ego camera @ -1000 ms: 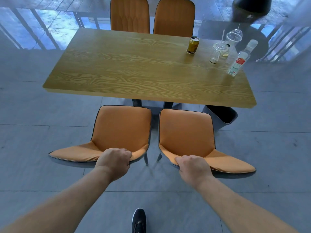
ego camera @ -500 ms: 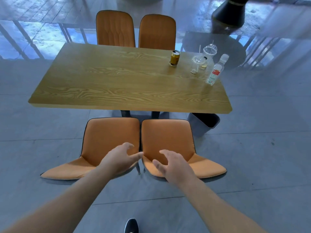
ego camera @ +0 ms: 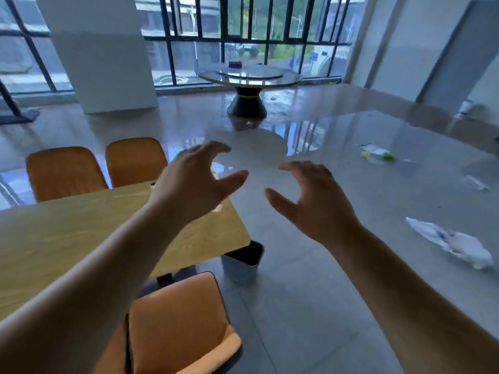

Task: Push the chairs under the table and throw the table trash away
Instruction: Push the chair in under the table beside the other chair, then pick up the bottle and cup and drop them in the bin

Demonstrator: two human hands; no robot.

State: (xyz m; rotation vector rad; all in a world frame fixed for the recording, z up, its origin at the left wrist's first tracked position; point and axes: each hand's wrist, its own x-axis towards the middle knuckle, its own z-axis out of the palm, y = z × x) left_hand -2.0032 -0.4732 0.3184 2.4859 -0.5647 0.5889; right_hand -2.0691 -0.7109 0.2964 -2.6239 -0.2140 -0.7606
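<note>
Both hands off the chair backs since earlier, left hand [ego camera: 194, 182] and right hand [ego camera: 313, 201] raised with grip released over the wooden worktop [ego camera: 67, 230] corner, near orange chair [ego camera: 175, 322] tucked under its edge, grey trash bin [ego camera: 243, 261] beside that corner, crumpled wrapper [ego camera: 453, 242] on the floor well right

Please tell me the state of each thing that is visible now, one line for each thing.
left hand: open, raised, holding nothing
right hand: open, raised, holding nothing
near chair: upright, seat tucked under the table edge
far chairs: upright, at the table's far side
bin: upright, open top
crumpled paper: lying on the floor
</note>
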